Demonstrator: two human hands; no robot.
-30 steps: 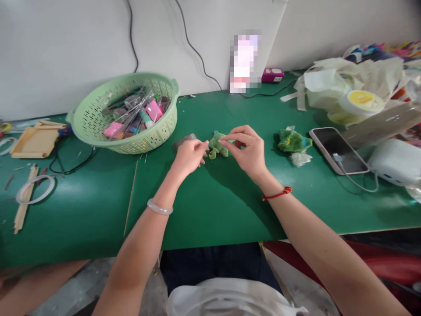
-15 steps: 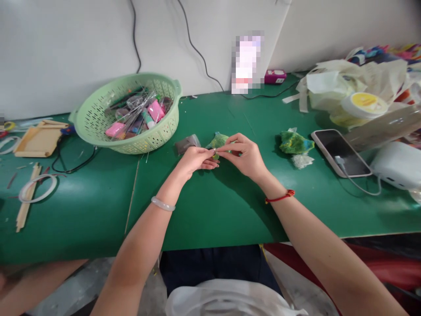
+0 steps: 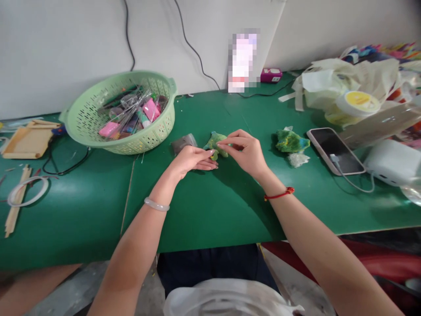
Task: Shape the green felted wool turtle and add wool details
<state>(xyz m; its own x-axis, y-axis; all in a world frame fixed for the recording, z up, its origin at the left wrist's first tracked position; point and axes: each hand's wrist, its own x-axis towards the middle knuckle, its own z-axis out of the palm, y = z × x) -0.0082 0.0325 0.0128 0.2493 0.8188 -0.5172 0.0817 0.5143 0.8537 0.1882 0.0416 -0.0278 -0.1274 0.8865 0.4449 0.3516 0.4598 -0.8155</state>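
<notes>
My left hand (image 3: 190, 160) is closed, pinching a small yellow-green piece (image 3: 214, 156) between thumb and fingers. Just right of it, my right hand (image 3: 246, 152) has thumb and forefinger pressed together; whatever lies in that pinch is too small to make out. Behind the fingertips rests a mottled green, fuzzy-looking lump (image 3: 216, 138), partly covered by my hands. A dark greyish packet (image 3: 183, 142) lies behind my left hand. Off to the right sits a similar green, yellow and blue lump (image 3: 290, 142) with a whitish crinkled bit (image 3: 298, 159) in front.
A pale green perforated basket (image 3: 121, 147) holds pink packets and thin wires. On the left are a wooden tray (image 3: 28, 142), sticks and a white ring (image 3: 28, 192). To the right, a phone (image 3: 338, 151) with a cable, a white device (image 3: 390, 162) and plastic bags crowd the table.
My right fingertips have drawn slightly away from my left thumb, to the right. More of the yellow-green piece shows. The whole view has shifted slightly.
</notes>
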